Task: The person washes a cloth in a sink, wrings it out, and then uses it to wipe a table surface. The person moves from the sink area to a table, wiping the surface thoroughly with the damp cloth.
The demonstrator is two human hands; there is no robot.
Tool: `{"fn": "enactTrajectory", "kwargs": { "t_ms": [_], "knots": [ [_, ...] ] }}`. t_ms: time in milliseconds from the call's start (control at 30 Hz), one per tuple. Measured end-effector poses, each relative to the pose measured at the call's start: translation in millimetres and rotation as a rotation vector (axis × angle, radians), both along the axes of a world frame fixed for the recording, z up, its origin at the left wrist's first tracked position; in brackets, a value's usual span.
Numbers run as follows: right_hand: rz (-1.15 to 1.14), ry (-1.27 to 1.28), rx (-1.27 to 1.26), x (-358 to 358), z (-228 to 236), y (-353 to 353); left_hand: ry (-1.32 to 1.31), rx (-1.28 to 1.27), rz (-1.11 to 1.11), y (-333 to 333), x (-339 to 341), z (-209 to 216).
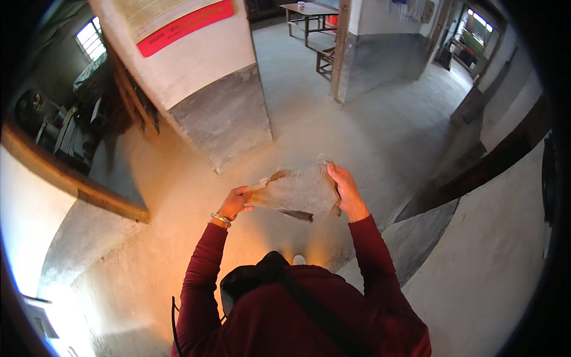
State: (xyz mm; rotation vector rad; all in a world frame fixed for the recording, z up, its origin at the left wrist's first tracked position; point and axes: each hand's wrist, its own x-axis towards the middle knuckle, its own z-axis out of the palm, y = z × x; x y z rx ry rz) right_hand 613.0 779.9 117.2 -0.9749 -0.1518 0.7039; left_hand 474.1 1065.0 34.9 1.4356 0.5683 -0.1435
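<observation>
A thin, worn rag [295,191], pale grey-brown with darker stained patches and frayed edges, is stretched in the air between my two hands. My left hand [235,202], with a silver bangle at its wrist, is closed on the rag's left end. At the right end, my right hand [345,188] grips the cloth, its thumb on top near a frayed corner. A dark brown flap hangs from the rag's lower edge. The fingers of my right hand are partly hidden behind the fabric.
Below the rag lies a concrete floor [285,138]. Ahead on the left stands a wall end [220,116] with a red-and-yellow poster [187,27]. A wooden post [341,53], a table [309,9] and a stool [325,59] are farther off. A wooden sill [113,205] crosses the left side.
</observation>
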Motion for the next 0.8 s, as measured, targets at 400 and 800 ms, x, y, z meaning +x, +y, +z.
{"fn": "enactTrajectory", "kwargs": {
  "t_ms": [400, 800],
  "knots": [
    [0.045, -0.843, -0.847, 214, -61, 60, -0.566, 0.831, -0.558, 94, 301, -56],
    [-0.393, -0.217, -0.345, 386, -78, 108, -0.028, 0.886, -0.534, 128, 555, -26]
  ]
}}
